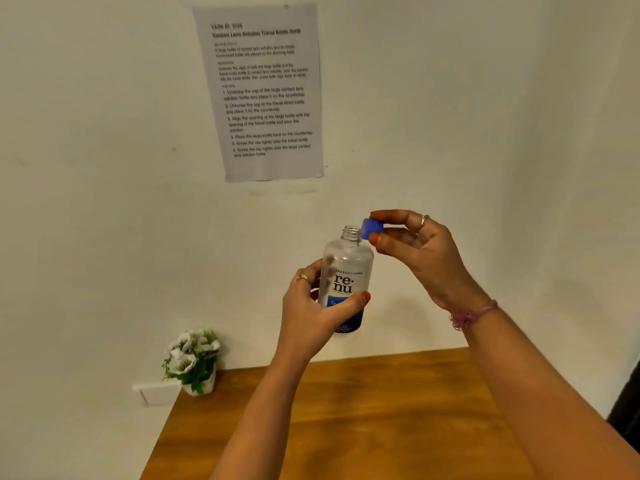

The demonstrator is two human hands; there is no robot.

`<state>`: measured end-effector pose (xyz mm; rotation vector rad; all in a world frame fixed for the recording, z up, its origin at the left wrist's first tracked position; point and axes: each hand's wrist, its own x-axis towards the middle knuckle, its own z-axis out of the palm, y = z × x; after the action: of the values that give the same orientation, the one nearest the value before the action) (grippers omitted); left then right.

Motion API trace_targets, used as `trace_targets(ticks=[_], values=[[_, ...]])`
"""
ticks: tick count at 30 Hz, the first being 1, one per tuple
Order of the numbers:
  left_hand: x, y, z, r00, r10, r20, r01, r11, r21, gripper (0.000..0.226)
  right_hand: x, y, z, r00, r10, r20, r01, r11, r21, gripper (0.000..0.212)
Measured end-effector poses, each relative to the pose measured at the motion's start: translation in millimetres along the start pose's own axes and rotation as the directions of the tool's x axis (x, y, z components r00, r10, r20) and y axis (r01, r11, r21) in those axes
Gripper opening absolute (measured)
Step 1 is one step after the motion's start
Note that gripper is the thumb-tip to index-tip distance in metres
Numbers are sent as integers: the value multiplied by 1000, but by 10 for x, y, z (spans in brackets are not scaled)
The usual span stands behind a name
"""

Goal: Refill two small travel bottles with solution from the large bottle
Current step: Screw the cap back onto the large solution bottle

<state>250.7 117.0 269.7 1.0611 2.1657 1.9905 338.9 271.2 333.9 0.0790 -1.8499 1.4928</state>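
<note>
A large clear bottle point(348, 271) with a white and blue "renu" label is held upright in the air above the table. My left hand point(311, 313) grips its lower half from the left. Its threaded neck is bare. Just to the right of the neck, my right hand point(419, 251) pinches the blue cap point(372, 229) between thumb and fingers, off the bottle. No small travel bottles are in view.
A wooden table point(346, 417) fills the lower middle, set against a white wall. A small pot of white flowers point(194, 362) stands at its far left corner. A printed sheet point(266, 95) is stuck on the wall above.
</note>
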Motion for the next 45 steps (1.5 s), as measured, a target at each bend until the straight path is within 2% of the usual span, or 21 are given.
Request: trace_targets(ticks=[8, 16, 20, 23, 26, 29, 31, 33, 35, 38, 40, 43, 45], values=[[131, 241, -104, 999, 7, -34, -8, 999, -36, 60, 376, -342, 28, 973, -71, 219, 101, 987, -128, 30], [203, 310, -134, 999, 17, -47, -18, 1000, -22, 67, 602, -593, 35, 937, -35, 346, 145, 944, -296, 25], [215, 332, -77, 998, 7, -67, -10, 999, -45, 67, 669, -600, 45, 949, -35, 313, 140, 936, -322, 21], [204, 331, -25, 996, -11, -92, 4, 997, -78, 64, 670, -554, 72, 975, -26, 220, 106, 927, -360, 20], [177, 308, 20, 994, -23, -110, 12, 995, -101, 61, 627, -468, 130, 994, -20, 112, 61, 924, -377, 30], [157, 292, 49, 992, -19, -127, 6, 994, -105, 62, 588, -430, 174, 998, -18, 61, 46, 869, -493, 41], [150, 285, 49, 991, -16, -131, 2, 994, -109, 62, 590, -484, 152, 996, 17, 91, 36, 832, -554, 53], [142, 278, 42, 992, -10, -129, -4, 994, -106, 61, 608, -586, 77, 982, 76, 171, 22, 861, -507, 64], [133, 270, 40, 992, -2, -127, -11, 995, -98, 59, 628, -651, -17, 950, 114, 291, 27, 897, -440, 56], [128, 261, 50, 991, 3, -131, -16, 995, -96, 59, 612, -662, -60, 904, 129, 408, 90, 874, -478, 36], [129, 253, 60, 990, 2, -138, -15, 995, -94, 60, 593, -627, -27, 911, 124, 394, 94, 867, -490, 33], [121, 238, 72, 990, -8, -143, -7, 994, -108, 60, 574, -592, 35, 955, 73, 286, 103, 826, -553, 31], [106, 223, 81, 991, -8, -136, -8, 993, -116, 60, 571, -605, 43, 969, 54, 242, 112, 777, -620, 36]])
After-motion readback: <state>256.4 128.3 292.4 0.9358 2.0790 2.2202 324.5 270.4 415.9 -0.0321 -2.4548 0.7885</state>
